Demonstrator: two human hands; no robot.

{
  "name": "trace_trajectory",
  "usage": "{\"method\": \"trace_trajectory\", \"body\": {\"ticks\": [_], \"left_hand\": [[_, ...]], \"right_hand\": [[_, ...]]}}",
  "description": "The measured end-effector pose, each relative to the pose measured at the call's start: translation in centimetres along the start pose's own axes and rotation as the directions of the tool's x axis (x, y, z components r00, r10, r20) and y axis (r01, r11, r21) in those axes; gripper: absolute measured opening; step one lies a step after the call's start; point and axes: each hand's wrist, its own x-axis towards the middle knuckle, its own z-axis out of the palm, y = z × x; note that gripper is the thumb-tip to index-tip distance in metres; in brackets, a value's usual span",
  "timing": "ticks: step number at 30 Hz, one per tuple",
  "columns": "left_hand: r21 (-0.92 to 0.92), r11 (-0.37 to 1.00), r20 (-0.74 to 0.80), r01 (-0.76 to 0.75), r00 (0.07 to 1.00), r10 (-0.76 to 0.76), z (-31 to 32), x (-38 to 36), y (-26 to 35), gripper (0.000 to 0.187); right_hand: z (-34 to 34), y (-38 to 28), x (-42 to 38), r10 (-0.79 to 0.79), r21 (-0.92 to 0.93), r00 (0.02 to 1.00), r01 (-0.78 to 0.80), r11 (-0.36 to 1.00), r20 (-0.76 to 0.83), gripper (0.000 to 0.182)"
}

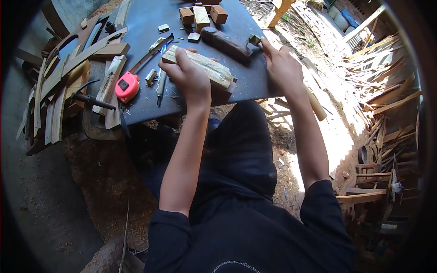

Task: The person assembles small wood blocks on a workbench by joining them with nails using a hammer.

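My left hand (189, 75) is wrapped round a pale, rough-faced wooden block (211, 68) at the table's near edge. A darker wooden face shows below the block's right end. My right hand (284, 68) is closed round what looks like a hammer, its small squarish head (254, 39) beyond the fingertips and its round wooden handle (317, 104) emerging past the wrist. The grip itself is hidden under the hand. Between the hands and farther back lies a long dark wooden block (226, 43).
Left of my hands, a pink tape measure (127, 87) and a pen-like tool (161, 84) lie on the dark table (141, 32). Small wooden blocks (201, 18) stand at the back. Wood strips (68, 73) and a clamp (93, 101) crowd the left edge. Scrap wood (391, 104) is piled at right.
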Motion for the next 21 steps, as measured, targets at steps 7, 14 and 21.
{"method": "trace_trajectory", "body": {"ticks": [7, 14, 21], "left_hand": [[0.039, 0.998, 0.003, 0.045, 0.999, -0.045, 0.1, -0.1, 0.2, 0.027], [0.057, 0.991, -0.013, 0.124, 0.992, -0.123, -0.5, -0.2, 0.4, 0.027], [0.136, 0.974, -0.039, 0.181, 0.983, -0.177, 0.3, -1.2, 2.4, 0.033]], "right_hand": [[4.7, 0.0, 3.7, -0.100, 0.155, 0.948, 0.152, 0.976, -0.302, 0.041], [0.6, -3.5, -7.4, -0.275, 0.706, 0.903, 0.430, 0.563, -0.331, 0.060], [2.1, -5.2, -8.1, -0.258, 0.762, 0.901, 0.434, 0.480, -0.350, 0.051]]}}
